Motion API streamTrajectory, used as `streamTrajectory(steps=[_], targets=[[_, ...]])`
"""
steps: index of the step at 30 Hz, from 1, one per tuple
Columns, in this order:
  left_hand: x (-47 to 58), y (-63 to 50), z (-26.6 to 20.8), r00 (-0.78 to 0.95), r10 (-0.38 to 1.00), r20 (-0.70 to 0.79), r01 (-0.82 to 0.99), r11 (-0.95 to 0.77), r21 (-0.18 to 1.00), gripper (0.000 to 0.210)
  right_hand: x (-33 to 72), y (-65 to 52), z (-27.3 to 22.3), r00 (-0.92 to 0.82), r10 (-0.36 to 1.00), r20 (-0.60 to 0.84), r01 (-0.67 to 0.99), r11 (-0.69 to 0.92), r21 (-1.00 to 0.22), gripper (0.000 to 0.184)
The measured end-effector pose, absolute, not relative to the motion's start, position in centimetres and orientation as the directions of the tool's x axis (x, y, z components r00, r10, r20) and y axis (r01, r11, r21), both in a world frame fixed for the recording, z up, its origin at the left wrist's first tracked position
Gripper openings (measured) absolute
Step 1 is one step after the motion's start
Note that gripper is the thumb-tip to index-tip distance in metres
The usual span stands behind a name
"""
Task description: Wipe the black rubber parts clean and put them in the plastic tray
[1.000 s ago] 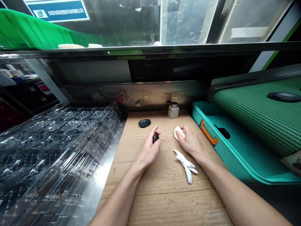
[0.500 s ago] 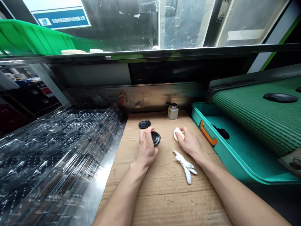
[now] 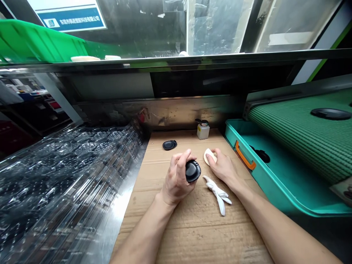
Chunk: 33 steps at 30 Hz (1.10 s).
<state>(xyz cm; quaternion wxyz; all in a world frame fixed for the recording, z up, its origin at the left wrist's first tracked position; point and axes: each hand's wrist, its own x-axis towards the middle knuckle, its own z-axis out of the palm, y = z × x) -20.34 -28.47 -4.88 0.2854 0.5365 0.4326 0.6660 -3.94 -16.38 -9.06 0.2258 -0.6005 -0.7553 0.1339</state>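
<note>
L hand (image 3: 177, 178), blk part (image 3: 193, 171) further R over cardbd (image 3: 192, 234), conveyor (image 3: 305, 134) R-side

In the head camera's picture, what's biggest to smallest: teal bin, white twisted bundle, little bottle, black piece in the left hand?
1. Teal bin
2. White twisted bundle
3. Black piece and little bottle: too alike to rank

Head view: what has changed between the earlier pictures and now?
The left hand has moved right and slightly toward the person, turning the glossy black rounded part it holds from edge-on to show its face. Nothing was taken up or let go. The right hand still holds the thin white rounded pad; the twisted white bundle, flat black rounded piece and squarish whitish bottle stayed put.
</note>
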Motion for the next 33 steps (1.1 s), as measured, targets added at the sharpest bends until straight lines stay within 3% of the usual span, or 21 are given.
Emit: streamTrajectory(steps=[11,17,22,25,27,30,33], targets=[[-19.8,-29.3,-5.1,-0.233,0.787,0.572,0.205,-0.535,0.820,0.069,-3.9,-16.2,-9.3,-0.184,0.961,0.206,0.844,0.262,-0.468,0.045],[-19.9,-29.6,-5.3,-0.187,0.793,0.580,0.254,-0.531,0.809,0.062,-3.9,-16.1,-9.4,-0.191,0.957,0.221,0.835,0.276,-0.476,0.045],[-20.2,-29.3,-5.2,-0.110,0.769,0.630,0.398,-0.547,0.737,0.052,-3.9,-16.1,-9.3,-0.194,0.956,0.218,0.841,0.277,-0.465,0.045],[-21.3,-28.2,-5.7,-0.005,0.810,0.586,0.655,-0.440,0.615,0.034,-3.9,-16.2,-9.1,-0.189,0.963,0.194,0.855,0.258,-0.450,0.045],[-22.3,-27.4,-6.2,-0.076,0.846,0.527,0.825,-0.243,0.510,0.032,-3.9,-16.3,-8.9,-0.185,0.967,0.175,0.865,0.245,-0.438,0.045],[-23.8,-27.2,-7.1,-0.207,0.891,0.404,0.901,0.012,0.433,0.048,-3.9,-16.5,-8.6,-0.186,0.970,0.159,0.870,0.238,-0.432,0.046],[-25.5,-28.2,-7.6,-0.084,0.959,0.271,0.894,-0.048,0.446,0.077,-3.9,-16.6,-8.4,-0.187,0.970,0.153,0.869,0.236,-0.434,0.047]])
